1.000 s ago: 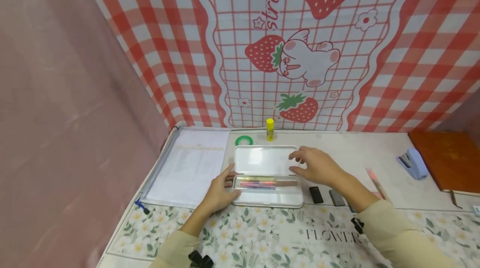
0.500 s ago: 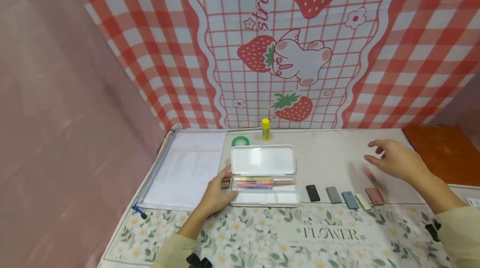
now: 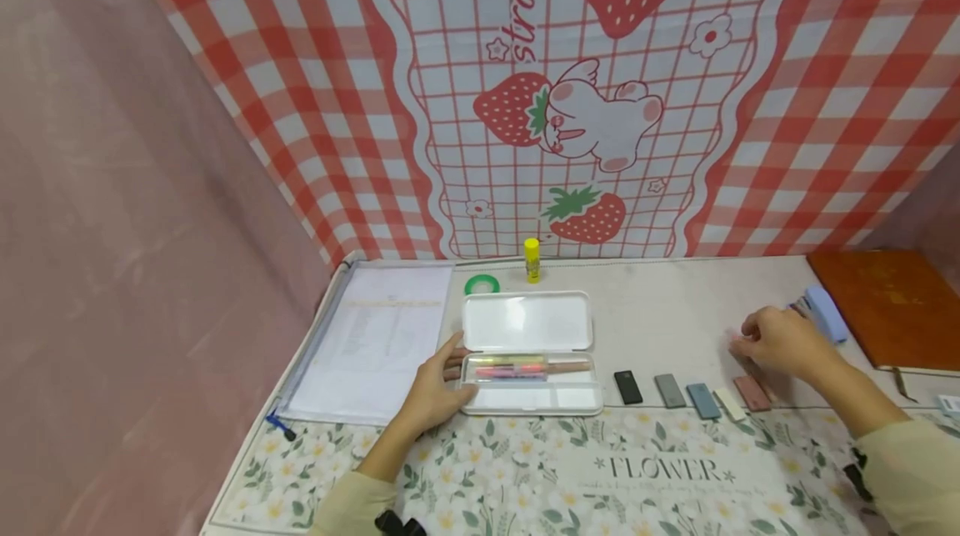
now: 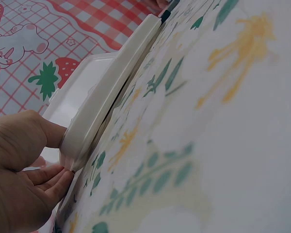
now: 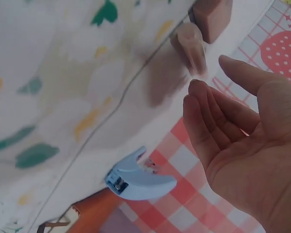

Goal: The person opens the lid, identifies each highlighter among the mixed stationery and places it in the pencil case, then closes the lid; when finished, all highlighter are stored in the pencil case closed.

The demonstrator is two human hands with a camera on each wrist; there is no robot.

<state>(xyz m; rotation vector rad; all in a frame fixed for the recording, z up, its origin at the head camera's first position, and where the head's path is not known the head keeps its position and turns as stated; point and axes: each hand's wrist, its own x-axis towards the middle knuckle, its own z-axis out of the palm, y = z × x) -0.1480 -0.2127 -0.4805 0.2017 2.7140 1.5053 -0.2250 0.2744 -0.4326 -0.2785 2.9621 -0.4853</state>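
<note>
A white pencil case (image 3: pixel 528 411) lies with its lid (image 3: pixel 555 322) folded back, several pens (image 3: pixel 510 365) in its rear part. My left hand (image 3: pixel 435 384) grips the case's left end; in the left wrist view the thumb and fingers (image 4: pixel 53 184) pinch its corner. Over at the right, my right hand (image 3: pixel 783 344) hovers above a pink-tipped pen, mostly hidden from the head. In the right wrist view this pen (image 5: pixel 190 46) lies just past the fingertips, with a gap between thumb and forefinger. Beside it sits a dusty-pink eraser-like block (image 3: pixel 752 393).
Small black (image 3: pixel 628 387), grey (image 3: pixel 670 391), blue (image 3: pixel 703 401) and white (image 3: pixel 729 404) blocks form a row. A blue stapler (image 3: pixel 827 315) and brown notebook (image 3: pixel 892 303) are far right. Behind the case stand a glue stick (image 3: pixel 532 261) and green tape (image 3: pixel 482 284); a document pouch (image 3: pixel 367 344) lies left.
My right hand has moved from the open lid rightward and then down to the pink-tipped pen, its fingers drawing closer together. The left hand has stayed on the case.
</note>
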